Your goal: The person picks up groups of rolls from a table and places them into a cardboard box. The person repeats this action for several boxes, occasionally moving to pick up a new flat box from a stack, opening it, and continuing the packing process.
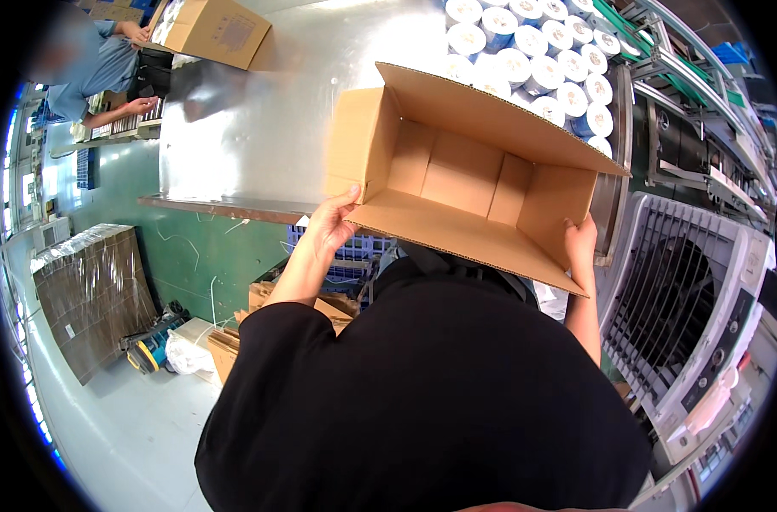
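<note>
An open cardboard box is held up in front of me, its inside bare and its flaps spread outward. My left hand grips the near left corner, thumb on the outside by the left flap. At the right end my right hand has its fingers around the box edge, with part of the hand hidden behind the cardboard. Just beyond the box, many white-topped canisters with blue sides stand packed together on the metal table.
At the far left a co-worker stands by another carton. A grey air cooler is close on my right, with a conveyor frame behind it. Stacked flat cardboard and a blue-yellow tool lie on the left floor.
</note>
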The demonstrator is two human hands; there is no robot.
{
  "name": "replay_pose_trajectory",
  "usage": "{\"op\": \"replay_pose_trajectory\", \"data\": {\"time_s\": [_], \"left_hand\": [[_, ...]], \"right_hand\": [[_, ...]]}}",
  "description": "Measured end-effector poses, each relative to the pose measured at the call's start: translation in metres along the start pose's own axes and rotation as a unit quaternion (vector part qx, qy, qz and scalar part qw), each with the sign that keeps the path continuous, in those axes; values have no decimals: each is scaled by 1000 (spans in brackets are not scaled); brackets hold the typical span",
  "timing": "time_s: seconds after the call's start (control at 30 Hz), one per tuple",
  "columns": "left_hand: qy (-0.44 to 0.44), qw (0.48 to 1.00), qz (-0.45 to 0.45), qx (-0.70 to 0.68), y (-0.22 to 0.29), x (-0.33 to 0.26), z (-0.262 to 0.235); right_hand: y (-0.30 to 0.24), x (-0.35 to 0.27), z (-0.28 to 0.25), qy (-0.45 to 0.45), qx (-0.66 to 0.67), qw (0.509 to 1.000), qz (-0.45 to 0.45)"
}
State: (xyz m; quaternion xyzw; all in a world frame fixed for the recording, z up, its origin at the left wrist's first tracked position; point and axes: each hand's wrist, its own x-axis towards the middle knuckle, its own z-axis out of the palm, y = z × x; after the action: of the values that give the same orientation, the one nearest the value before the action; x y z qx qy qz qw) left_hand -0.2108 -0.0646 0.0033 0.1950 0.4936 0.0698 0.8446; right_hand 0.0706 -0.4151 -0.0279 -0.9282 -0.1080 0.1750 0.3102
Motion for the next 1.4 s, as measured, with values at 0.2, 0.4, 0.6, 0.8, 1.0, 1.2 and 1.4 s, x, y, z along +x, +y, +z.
{"op": "replay_pose_trajectory", "data": {"time_s": [0.2,0.4,0.6,0.8,1.0,1.2,1.4], "left_hand": [[56,997,-42,25,-14,11,-17],[289,613,500,539,-19,15,-8],[53,851,136,504,-4,-7,15],[-23,769,183,612,62,19,16],[-119,870,304,369,101,82,73],[-74,885,311,339,88,93,104],[46,832,304,461,100,107,103]], "right_hand": [[-4,4,2,4,-10,1000,-10],[2,8,1,1,-17,1000,-9],[0,9,0,2,-19,1000,5],[-3,4,-2,-21,-10,1000,-12],[-32,-1,0,-88,-46,994,-45],[-53,66,-7,-32,311,938,-148],[-74,111,-6,9,262,964,-47]]}}
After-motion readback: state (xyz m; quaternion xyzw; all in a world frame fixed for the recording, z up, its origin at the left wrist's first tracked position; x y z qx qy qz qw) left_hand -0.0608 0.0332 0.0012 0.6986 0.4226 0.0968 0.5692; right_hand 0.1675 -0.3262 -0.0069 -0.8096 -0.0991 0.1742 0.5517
